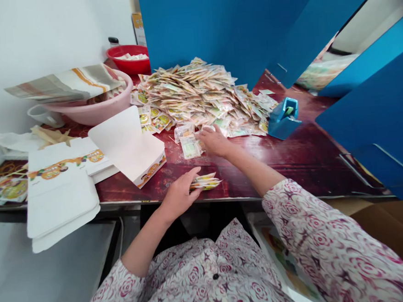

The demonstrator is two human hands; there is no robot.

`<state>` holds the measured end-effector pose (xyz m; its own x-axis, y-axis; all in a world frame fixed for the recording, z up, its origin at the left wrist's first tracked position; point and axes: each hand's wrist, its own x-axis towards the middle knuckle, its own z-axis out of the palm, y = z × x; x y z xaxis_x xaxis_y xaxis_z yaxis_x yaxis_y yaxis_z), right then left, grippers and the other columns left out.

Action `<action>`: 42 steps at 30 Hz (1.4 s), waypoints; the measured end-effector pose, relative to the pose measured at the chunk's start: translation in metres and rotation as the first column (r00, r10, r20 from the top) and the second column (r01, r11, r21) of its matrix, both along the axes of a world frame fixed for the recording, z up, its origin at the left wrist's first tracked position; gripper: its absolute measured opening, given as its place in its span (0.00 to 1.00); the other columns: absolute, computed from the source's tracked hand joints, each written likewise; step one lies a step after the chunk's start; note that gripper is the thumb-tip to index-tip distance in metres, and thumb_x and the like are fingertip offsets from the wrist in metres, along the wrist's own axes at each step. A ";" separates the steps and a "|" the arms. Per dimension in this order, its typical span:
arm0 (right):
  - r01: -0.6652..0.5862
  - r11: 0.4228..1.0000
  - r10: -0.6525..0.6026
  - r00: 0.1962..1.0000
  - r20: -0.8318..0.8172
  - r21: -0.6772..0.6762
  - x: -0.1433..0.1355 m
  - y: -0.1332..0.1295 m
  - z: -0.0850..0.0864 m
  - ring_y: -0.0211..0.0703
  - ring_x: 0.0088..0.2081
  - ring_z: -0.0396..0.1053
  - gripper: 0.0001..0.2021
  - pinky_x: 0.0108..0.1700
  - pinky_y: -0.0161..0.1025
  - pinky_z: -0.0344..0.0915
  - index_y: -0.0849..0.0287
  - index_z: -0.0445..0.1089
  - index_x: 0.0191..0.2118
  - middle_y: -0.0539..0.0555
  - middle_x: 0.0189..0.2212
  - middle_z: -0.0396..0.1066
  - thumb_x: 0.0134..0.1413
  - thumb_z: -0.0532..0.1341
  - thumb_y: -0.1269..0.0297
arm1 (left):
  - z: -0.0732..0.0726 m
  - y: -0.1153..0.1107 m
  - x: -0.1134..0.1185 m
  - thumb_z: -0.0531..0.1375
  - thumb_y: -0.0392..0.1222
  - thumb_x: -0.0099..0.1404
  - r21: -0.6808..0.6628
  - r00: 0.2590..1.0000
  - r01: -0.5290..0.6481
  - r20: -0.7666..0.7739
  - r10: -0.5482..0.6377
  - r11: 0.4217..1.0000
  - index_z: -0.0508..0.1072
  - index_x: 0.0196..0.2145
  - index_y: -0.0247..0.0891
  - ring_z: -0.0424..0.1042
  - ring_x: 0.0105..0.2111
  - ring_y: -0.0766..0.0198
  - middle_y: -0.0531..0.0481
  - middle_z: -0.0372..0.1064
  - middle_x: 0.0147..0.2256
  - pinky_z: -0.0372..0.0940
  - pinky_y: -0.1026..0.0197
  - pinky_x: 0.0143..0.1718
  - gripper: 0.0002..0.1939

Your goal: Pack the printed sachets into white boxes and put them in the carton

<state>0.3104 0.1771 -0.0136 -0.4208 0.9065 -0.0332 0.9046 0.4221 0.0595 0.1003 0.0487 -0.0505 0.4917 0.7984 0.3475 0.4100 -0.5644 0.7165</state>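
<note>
My left hand (180, 195) grips a small stack of packets (206, 182) by its left side, close to the front edge of the dark red table (258, 170). Farther forward, my right hand (213, 141) reaches to loose packets (190, 147) at the front of a large pile of packets (197, 91). Its fingers are spread over them, and the fingertips partly overlap a packet. An open white box (128, 142) with an orange printed side stands left of my hands.
Flat white cartons (60, 197) overhang the table's front left edge. Behind them are a pink basin (98, 110) with a striped cloth and a red bowl (128, 68). A blue tape dispenser (284, 120) stands right of the pile. Blue panels (213, 26) rise behind and at right.
</note>
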 end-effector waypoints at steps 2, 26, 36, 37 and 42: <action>-0.004 0.999 0.002 0.999 0.042 0.038 0.003 -0.004 0.003 0.59 0.59 0.64 0.16 0.68 0.63 0.41 0.64 0.74 0.52 0.65 0.52 0.73 0.61 0.57 0.71 | 0.000 0.001 0.000 0.62 0.31 0.63 -0.008 1.000 0.014 -0.006 -0.014 1.000 0.67 0.58 0.40 0.75 0.51 0.58 0.44 0.74 0.51 0.70 0.52 0.56 0.25; -0.251 0.920 0.214 0.965 -0.151 -0.302 -0.035 -0.002 0.030 0.52 0.63 0.61 0.22 0.64 0.53 0.53 0.50 0.73 0.55 0.54 0.63 0.67 0.54 0.65 0.71 | 0.005 0.002 0.001 0.63 0.32 0.61 -0.106 0.999 -0.001 -0.047 -0.004 0.994 0.73 0.50 0.40 0.76 0.48 0.56 0.47 0.77 0.48 0.69 0.49 0.54 0.19; -0.072 0.970 0.006 0.962 -0.272 -0.233 -0.022 -0.049 0.028 0.48 0.46 0.72 0.11 0.47 0.39 0.64 0.57 0.75 0.46 0.56 0.45 0.77 0.59 0.63 0.63 | 0.000 0.001 0.001 0.62 0.34 0.65 0.187 1.000 -0.017 -0.022 0.022 0.982 0.74 0.41 0.38 0.65 0.61 0.48 0.38 0.67 0.58 0.65 0.41 0.59 0.06; -0.065 0.963 -0.021 0.950 -0.313 -0.262 -0.021 -0.061 0.029 0.47 0.45 0.73 0.12 0.46 0.39 0.64 0.56 0.74 0.48 0.56 0.45 0.77 0.59 0.63 0.63 | 0.001 0.000 0.001 0.62 0.34 0.65 0.240 0.999 -0.026 -0.038 0.037 0.970 0.75 0.40 0.37 0.57 0.66 0.43 0.36 0.61 0.64 0.61 0.37 0.62 0.06; -0.186 0.894 -0.029 0.884 -0.466 -0.408 -0.010 -0.095 0.037 0.46 0.43 0.73 0.12 0.46 0.38 0.65 0.55 0.77 0.45 0.53 0.42 0.78 0.63 0.58 0.60 | 0.004 0.001 0.001 0.62 0.32 0.63 0.203 0.994 0.053 -0.100 -0.033 0.978 0.75 0.37 0.38 0.56 0.67 0.44 0.38 0.58 0.66 0.60 0.38 0.64 0.05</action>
<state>0.3005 0.0818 0.0230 -0.5550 0.8074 -0.2002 0.7469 0.3777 -0.5473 0.1016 0.0499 -0.0462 0.5631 0.6924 0.4512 0.4431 -0.7138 0.5424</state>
